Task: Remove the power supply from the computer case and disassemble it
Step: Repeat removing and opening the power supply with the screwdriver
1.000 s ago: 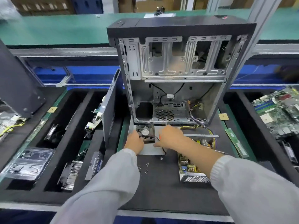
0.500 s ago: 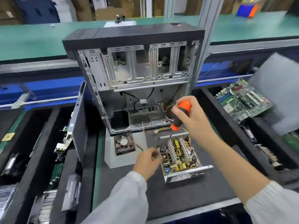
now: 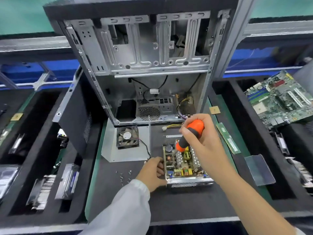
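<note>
The power supply (image 3: pixel 183 164) already sits out of the computer case (image 3: pixel 144 65) on the worktop (image 3: pixel 177 204), its cover (image 3: pixel 125 143) off. The right hand (image 3: pixel 201 141) grips a screwdriver (image 3: pixel 189 135) over its board; the left hand (image 3: pixel 152 172) holds its side. The board is not yet freed.

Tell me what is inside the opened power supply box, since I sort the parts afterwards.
Inside the power supply box sits a circuit board with coils, a dark capacitor and silver heat sinks. The screwdriver in the right hand covers part of it; under the board is hidden.
</note>
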{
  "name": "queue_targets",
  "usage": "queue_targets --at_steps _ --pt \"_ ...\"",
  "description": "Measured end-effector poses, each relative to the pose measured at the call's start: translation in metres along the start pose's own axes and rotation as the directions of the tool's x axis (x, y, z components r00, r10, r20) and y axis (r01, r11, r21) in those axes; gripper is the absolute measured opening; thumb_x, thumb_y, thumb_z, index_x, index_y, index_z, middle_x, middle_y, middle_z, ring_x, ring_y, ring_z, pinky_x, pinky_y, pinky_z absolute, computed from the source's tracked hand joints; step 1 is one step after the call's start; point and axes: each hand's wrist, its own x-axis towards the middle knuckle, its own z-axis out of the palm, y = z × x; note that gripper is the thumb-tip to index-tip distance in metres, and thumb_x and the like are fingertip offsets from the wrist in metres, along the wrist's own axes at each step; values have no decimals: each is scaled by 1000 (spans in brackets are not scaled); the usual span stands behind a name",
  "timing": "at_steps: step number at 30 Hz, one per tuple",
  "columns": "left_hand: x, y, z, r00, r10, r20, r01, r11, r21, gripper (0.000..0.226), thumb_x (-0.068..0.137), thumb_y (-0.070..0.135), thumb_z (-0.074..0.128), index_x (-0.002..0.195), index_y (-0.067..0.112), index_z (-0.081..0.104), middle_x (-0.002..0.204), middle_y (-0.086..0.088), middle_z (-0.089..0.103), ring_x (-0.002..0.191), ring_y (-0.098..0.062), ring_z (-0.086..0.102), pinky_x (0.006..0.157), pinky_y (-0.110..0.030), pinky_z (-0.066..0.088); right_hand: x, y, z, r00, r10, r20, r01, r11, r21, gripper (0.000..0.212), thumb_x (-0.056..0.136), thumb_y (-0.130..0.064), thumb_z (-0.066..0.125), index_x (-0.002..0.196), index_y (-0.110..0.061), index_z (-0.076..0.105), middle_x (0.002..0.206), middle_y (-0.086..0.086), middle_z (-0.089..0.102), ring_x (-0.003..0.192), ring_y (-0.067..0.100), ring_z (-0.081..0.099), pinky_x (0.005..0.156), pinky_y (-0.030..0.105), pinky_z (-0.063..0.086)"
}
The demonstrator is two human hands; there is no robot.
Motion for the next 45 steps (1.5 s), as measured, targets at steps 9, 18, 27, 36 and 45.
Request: queue_targets --at_steps 9,18,27,36,45 --pt "-11 -4 13 990 79 -114 -74 996 47 47 76 -9 69 120 1 56 106 -3 48 79 -12 51 67 -6 45 -18 0 7 993 -2 114 4 1000 -17 16 88 -18 59 98 -26 49 94 -7 55 86 13 55 72 22 51" --pt "-17 -5 17 983 33 -182 -61 987 -147 57 73 -7 76 125 8 58 99 -7 54 77 -14 55 79 -24 55 -30 14 9 982 65 180 -40 989 -141 18 89 -19 57 96 -33 49 93 -8 55 85 19 55 77 47 50" --pt "-20 -4 15 988 27 -153 -60 974 -220 55 74 -7 76 124 6 56 95 -6 51 75 -11 50 76 -20 51 -39 19 15 978 -17 208 57 980 -188 18 89 -29 55 100 -40 47 99 -7 55 96 20 55 83 38 49" --pt "-22 -2 11 992 43 -117 -67 976 -210 54 77 -7 72 126 2 53 111 -22 58 96 -36 61 86 -39 54 -44 19 24 930 -100 353 243 889 -389 17 91 -25 50 104 -31 41 104 -17 46 96 9 52 83 12 39" --pt "-31 20 -14 959 246 -138 -262 958 -115 26 78 6 74 97 20 62 84 -5 59 69 -10 51 65 -18 44 -28 16 25 908 -11 419 212 874 -437 16 92 -38 50 104 -35 40 100 -20 49 91 6 53 76 13 40"
